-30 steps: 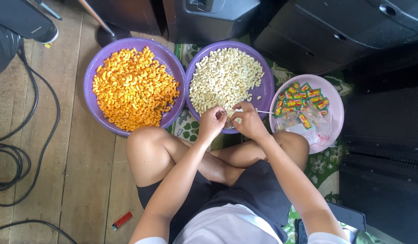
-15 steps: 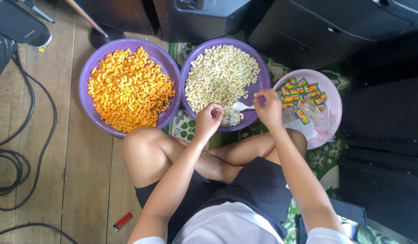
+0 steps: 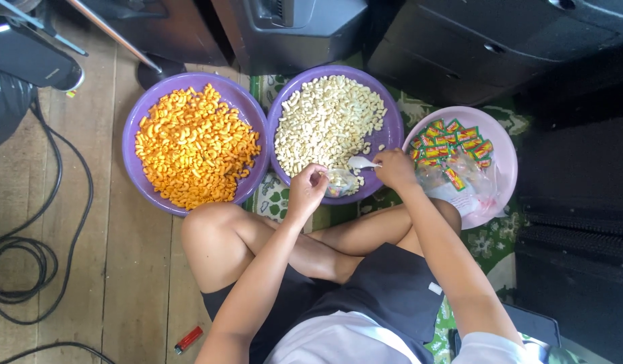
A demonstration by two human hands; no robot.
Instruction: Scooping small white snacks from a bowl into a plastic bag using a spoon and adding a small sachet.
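Observation:
My left hand (image 3: 306, 191) holds a small clear plastic bag (image 3: 341, 182) at the near rim of the middle purple basin (image 3: 391, 135), which is full of pale white curled snacks (image 3: 328, 121). My right hand (image 3: 395, 168) grips a white spoon (image 3: 361, 162) whose bowl lies over those snacks, just above the bag. On the left stands a second purple basin (image 3: 137, 113) heaped with orange curled snacks (image 3: 193, 147). To the right, a pink basin (image 3: 503, 152) holds several small colourful sachets (image 3: 453, 141) and clear plastic bags.
I sit cross-legged on a patterned green mat (image 3: 276, 197) on a wooden plank floor (image 3: 129, 269). Black cables (image 3: 28, 256) coil at the left. A red lighter (image 3: 188, 340) lies by my leg. Dark cases (image 3: 473, 40) stand behind the basins.
My right hand has swung from beside my left hand out to the right and down into the white snacks with the spoon. My left hand has stayed at the basin's near rim with the bag.

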